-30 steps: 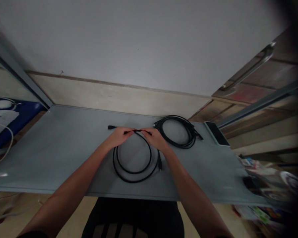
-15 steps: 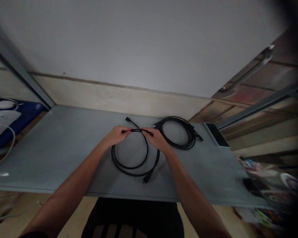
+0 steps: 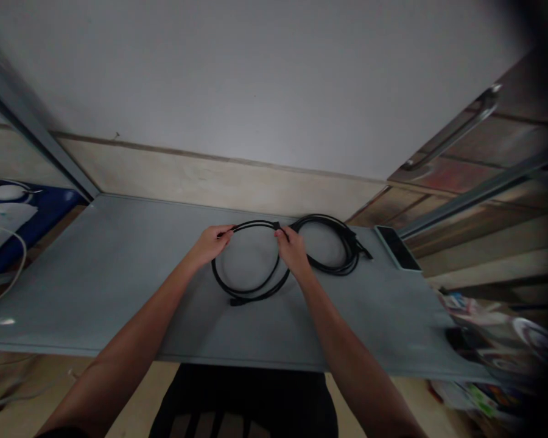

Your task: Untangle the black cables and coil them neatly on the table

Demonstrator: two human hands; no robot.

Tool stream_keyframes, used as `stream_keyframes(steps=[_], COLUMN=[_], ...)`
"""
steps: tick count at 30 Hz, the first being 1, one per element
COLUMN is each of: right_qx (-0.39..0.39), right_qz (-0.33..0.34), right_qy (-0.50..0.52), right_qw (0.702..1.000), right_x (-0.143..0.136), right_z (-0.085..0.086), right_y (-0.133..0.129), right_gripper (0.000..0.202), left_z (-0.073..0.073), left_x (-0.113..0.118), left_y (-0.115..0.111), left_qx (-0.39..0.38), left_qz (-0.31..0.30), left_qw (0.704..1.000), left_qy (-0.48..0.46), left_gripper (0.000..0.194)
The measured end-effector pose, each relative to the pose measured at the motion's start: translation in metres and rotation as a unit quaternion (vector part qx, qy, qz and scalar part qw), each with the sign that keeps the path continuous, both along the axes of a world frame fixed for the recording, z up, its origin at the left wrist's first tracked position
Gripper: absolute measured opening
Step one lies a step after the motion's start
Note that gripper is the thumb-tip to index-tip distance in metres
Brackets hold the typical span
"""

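Here you are, both hands up at the cable (image 3: 260, 297), which loops in front of you over the middle of the table (image 3: 119, 261). Your left hand (image 3: 213, 243) has it at the loop's upper left, thumb and fingers clamped on the black strands. Over at the upper right, your right hand (image 3: 293, 250) is clamped on it too, fingers curled in, the thumb right by a dark plug (image 3: 276, 225). Between your hands, two strands bow across the top, nearly side by side. Down at the near side of the loop, the other plug (image 3: 235, 301) points to your left.

Just beyond your right hand lies a second black coil (image 3: 351, 249), several turns thick, its ends sticking out to the right; whether it touches your cable, you can't tell. Past that, near the table's right end, there's the phone (image 3: 397, 248), dark face up, with a pale rim. A white cord (image 3: 22, 249) curves in at far left, and the clutter (image 3: 493, 334) at far right is a blur.
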State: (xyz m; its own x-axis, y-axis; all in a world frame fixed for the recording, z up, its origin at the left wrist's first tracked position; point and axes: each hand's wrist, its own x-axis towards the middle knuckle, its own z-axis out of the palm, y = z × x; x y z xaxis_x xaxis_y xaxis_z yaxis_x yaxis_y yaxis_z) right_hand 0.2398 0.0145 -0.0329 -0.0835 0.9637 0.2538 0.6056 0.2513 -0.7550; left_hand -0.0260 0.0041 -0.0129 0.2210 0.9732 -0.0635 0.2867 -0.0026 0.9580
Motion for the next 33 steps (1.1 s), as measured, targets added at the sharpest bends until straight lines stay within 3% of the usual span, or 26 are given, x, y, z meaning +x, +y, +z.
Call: stream_keyframes(steps=[3, 7, 10, 12, 17, 20, 24, 28, 30, 33], right_qx=[0.023, 0.012, 0.006, 0.015, 0.064, 0.058, 0.032, 0.022, 0.017, 0.020], right_qz=[0.005, 0.142, 0.168, 0.128, -0.054, -0.090, 0.014, 0.136, 0.147, 0.104], right_qy=[-0.028, -0.051, -0.054, -0.056, -0.036, -0.048, -0.094, -0.077, -0.073, -0.092], right_qw=[0.999, 0.988, 0.984, 0.990, 0.996, 0.993, 0.995, 0.987, 0.986, 0.990], right_x=[-0.007, -0.018, -0.024, -0.025, -0.014, -0.008, -0.011, -0.018, -0.022, -0.025], right_z=[0.003, 0.009, 0.007, 0.005, 0.005, 0.007, 0.011, 0.013, 0.012, 0.008], right_y=[-0.006, -0.018, -0.022, -0.020, -0.010, -0.008, -0.013, -0.020, -0.022, -0.022], right_gripper=[0.033, 0.029, 0.026, 0.025, 0.030, 0.031, 0.030, 0.026, 0.027, 0.027], left_z=[0.001, 0.000, 0.000, 0.000, 0.001, 0.000, 0.002, 0.001, -0.001, -0.006], left_x=[0.001, 0.008, 0.015, 0.017, 0.008, 0.000, -0.003, 0.003, 0.007, 0.010], left_y=[-0.001, -0.004, -0.008, -0.009, -0.005, 0.000, 0.002, -0.001, -0.003, -0.003], left_qx=[0.027, 0.060, 0.079, 0.062, -0.045, -0.024, 0.057, 0.114, 0.140, 0.167], left_qz=[-0.008, -0.088, -0.119, -0.114, -0.079, -0.071, -0.064, -0.119, -0.133, -0.144], left_qw=[0.998, 0.989, 0.985, 0.988, 0.996, 0.997, 0.990, 0.972, 0.966, 0.959], left_qy=[0.053, 0.098, 0.101, 0.085, -0.011, -0.001, 0.112, 0.166, 0.172, 0.177], left_gripper=[0.046, 0.038, 0.033, 0.033, 0.038, 0.035, 0.031, 0.028, 0.029, 0.031])
